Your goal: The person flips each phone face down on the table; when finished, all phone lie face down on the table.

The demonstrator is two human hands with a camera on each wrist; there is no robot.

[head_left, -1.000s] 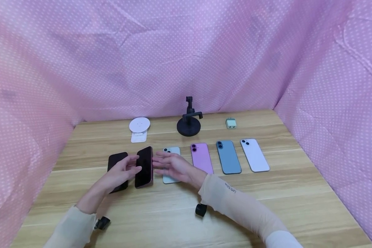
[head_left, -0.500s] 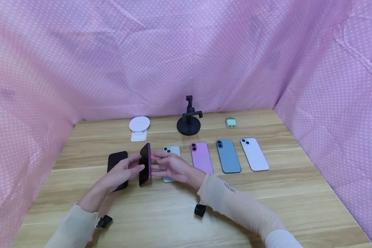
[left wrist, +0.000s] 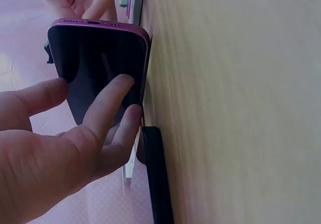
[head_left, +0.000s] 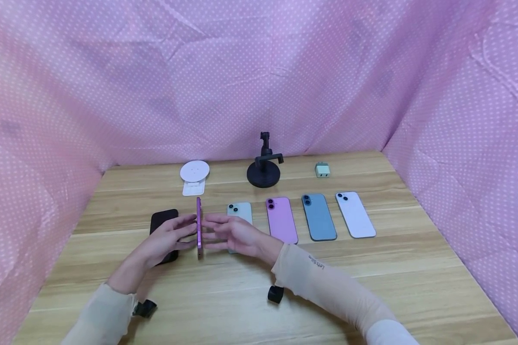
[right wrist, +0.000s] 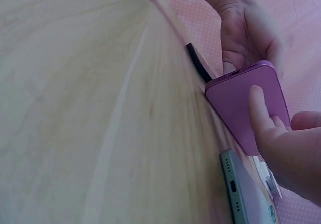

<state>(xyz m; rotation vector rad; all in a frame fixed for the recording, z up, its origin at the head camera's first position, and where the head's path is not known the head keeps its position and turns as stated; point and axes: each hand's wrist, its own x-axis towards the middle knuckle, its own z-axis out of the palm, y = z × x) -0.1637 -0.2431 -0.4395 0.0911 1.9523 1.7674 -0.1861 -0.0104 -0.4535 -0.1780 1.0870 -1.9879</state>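
A magenta phone (head_left: 199, 230) stands on its long edge between my two hands in the head view. Fingertips of my left hand (head_left: 157, 244) touch its dark screen (left wrist: 95, 48), the fingers spread. On the other side, extended fingers of my right hand (head_left: 246, 237) rest against its pink-purple back (right wrist: 233, 101). Beneath the left hand lies a black phone (head_left: 160, 219), partly covered. A pale green phone (head_left: 241, 209) lies under the right hand, its lower part mostly hidden.
A pink phone (head_left: 281, 218), a blue phone (head_left: 319, 218) and a white phone (head_left: 356, 215) lie in a row to the right. Behind are a white round charging stand (head_left: 194, 170), a black phone stand (head_left: 263, 177) and a green-white plug adapter (head_left: 322, 170). Pink dotted cloth (head_left: 224, 72) surrounds the table.
The magenta phone has turned from lying tilted, screen up, to standing upright on its long edge. Both hands have followed it, the right hand shifting slightly left.
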